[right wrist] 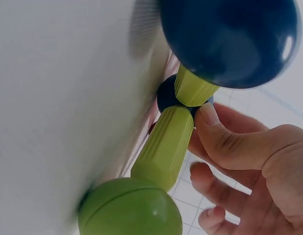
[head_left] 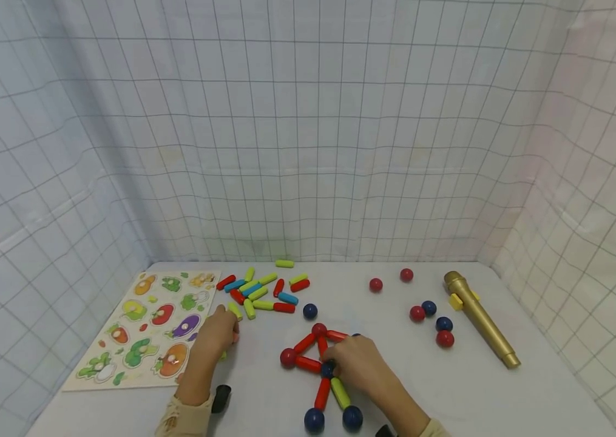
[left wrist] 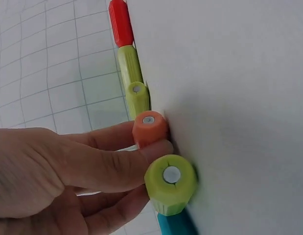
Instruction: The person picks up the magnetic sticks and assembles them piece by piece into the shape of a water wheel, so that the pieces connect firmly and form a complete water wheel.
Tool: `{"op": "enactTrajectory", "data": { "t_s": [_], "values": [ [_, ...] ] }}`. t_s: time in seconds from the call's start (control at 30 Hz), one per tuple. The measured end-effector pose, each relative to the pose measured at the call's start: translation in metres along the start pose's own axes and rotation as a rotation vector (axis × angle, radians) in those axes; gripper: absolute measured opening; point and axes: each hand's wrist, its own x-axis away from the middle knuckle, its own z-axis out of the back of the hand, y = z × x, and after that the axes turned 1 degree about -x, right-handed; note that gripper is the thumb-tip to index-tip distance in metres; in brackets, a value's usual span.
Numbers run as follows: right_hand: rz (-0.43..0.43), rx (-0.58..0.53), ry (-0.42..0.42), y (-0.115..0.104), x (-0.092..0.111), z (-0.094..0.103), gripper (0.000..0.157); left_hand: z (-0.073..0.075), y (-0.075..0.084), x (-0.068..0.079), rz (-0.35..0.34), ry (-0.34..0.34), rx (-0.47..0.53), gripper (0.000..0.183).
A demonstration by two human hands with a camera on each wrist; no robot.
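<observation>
- head view: your left hand (head_left: 216, 332) is on the left, by the right edge of the puzzle board (head_left: 144, 378); a cluster of red, green and blue loose rods (head_left: 258, 294) lies just to its far side.
- head view: your right hand (head_left: 355, 364) is near the middle, on the rod-and-ball frame (head_left: 308, 364), whose far part has red balls and red rods and whose near ends carry two dark blue balls (head_left: 314, 420).
- head view: well to the right lie spare balls (head_left: 445, 338), red and dark blue, with a gold microphone (head_left: 485, 328) beyond them, farther right.
- left wrist view: your thumb and a finger pinch an orange rod (left wrist: 149, 130), close to the white table surface (left wrist: 244, 147); a green rod (left wrist: 171, 193) sits right by the thumb, and i cannot tell whether you hold that too.
- right wrist view: your thumb and a finger grasp the frame's dark blue joint ball (right wrist: 167, 95), where a green frame rod (right wrist: 193, 87) meets it; your other fingers are bent beside it.
</observation>
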Motion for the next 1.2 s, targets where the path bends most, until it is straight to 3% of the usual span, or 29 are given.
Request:
{"op": "enactTrajectory", "data": {
  "t_s": [0.2, 0.33, 0.5, 0.6, 0.8, 0.93, 1.2],
  "values": [
    [0.02, -0.015, -0.017, 0.0, 0.0, 0.001, 0.027, 0.001, 0.004, -0.001, -0.057, 0.077, -0.041, 0.006],
    [0.03, -0.006, 0.015, 0.001, 0.001, 0.001, 0.026, 0.005, 0.016, 0.002, -0.107, 0.118, 0.037, 0.01],
    [-0.012, -0.001, 0.045, 0.004, 0.001, 0.0, 0.023, 0.003, 0.045, 0.008, -0.143, 0.015, 0.333, 0.023],
    [-0.048, 0.028, 0.087, 0.008, 0.001, -0.001, 0.021, -0.003, 0.064, 0.013, -0.153, -0.056, 0.429, 0.026],
    [-0.086, 0.058, 0.148, 0.009, 0.002, -0.003, 0.021, -0.018, 0.082, 0.019, -0.083, -0.179, 0.423, 0.032],
    [-0.088, 0.068, 0.167, 0.007, 0.003, -0.004, 0.023, -0.025, 0.084, 0.019, -0.035, -0.202, 0.382, 0.032],
    [-0.11, 0.04, 0.13, 0.006, 0.004, -0.002, 0.028, -0.034, 0.085, 0.021, -0.047, -0.261, 0.343, 0.028]
  ]
}}
